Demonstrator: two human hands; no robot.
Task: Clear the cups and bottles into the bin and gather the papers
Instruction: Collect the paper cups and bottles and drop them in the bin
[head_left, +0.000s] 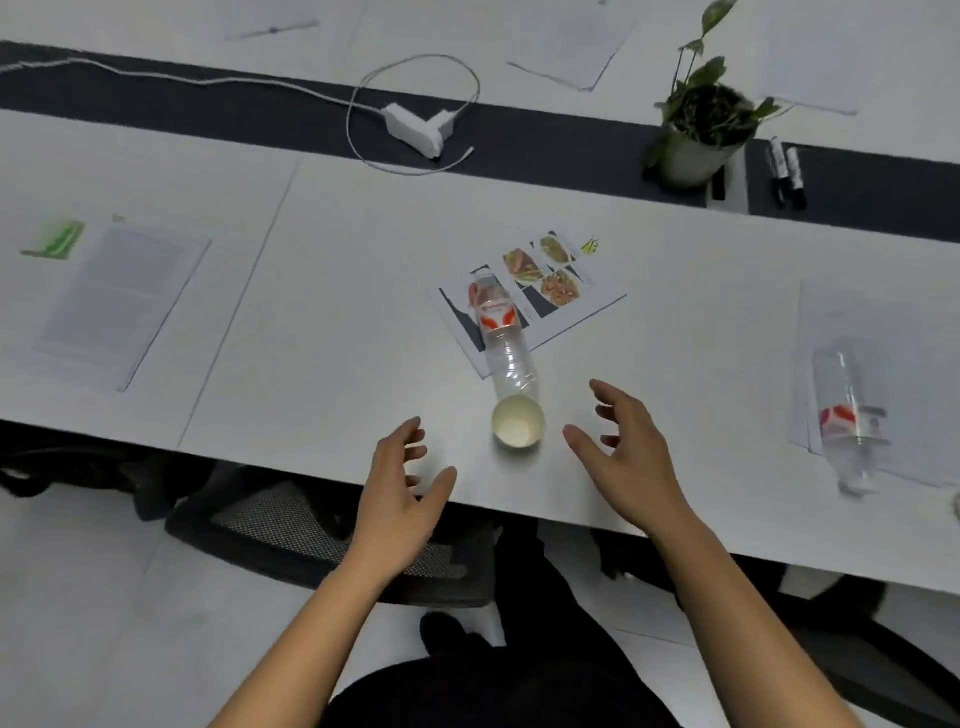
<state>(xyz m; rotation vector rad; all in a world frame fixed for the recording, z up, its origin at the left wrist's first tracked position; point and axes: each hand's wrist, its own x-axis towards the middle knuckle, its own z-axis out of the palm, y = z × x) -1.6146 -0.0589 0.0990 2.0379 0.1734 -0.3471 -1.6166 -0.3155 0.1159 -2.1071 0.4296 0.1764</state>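
Observation:
A white paper cup (518, 421) stands near the table's front edge. Just behind it a clear plastic bottle (501, 332) with a red label lies on a printed sheet with food photos (563, 288). My left hand (402, 499) hovers left of the cup, fingers loosely curled, holding nothing. My right hand (626, 452) hovers to the cup's right, fingers spread, also empty. A second clear bottle (847, 415) lies on white papers (857, 332) at the far right. A text sheet (114, 306) lies at the left.
A white charger with its cable (418, 127) lies on the dark centre strip. A potted plant (698, 130) and two black markers (787, 171) stand at the back right. More papers (576, 47) lie on the far side. A mesh office chair (311, 525) sits under the table's edge.

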